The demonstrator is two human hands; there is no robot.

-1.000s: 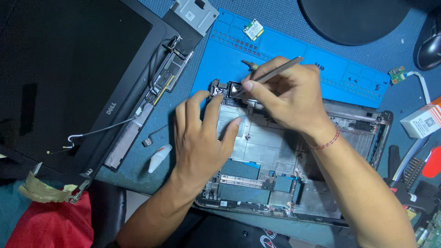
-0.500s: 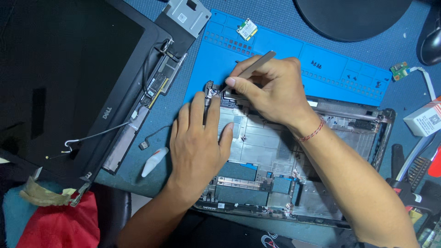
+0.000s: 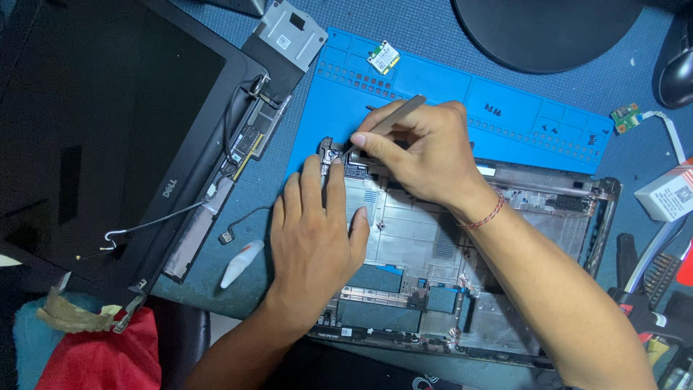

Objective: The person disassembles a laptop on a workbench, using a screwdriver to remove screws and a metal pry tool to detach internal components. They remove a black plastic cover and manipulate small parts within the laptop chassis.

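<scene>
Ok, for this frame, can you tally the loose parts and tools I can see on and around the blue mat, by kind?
Small green circuit boards: 2, one on the blue mat at, one with a white ribbon cable
Laptop bottom case: 1
Screen panel: 1
Metal drive bracket: 1
Metal tool in the right hand: 1
White tube: 1
Total: 7
The left hand rests on the case.

Blue mat (image 3: 505, 94) open at 12 o'clock of right hand (image 3: 422, 148), only small card (image 3: 383, 57) and loose screws (image 3: 552, 130) there. 9 o'clock blocked: screen panel (image 3: 94, 123), cable (image 3: 245, 220), white tube (image 3: 242, 263). 3 o'clock crowded by tools (image 3: 650, 274), white box (image 3: 668, 195).
</scene>
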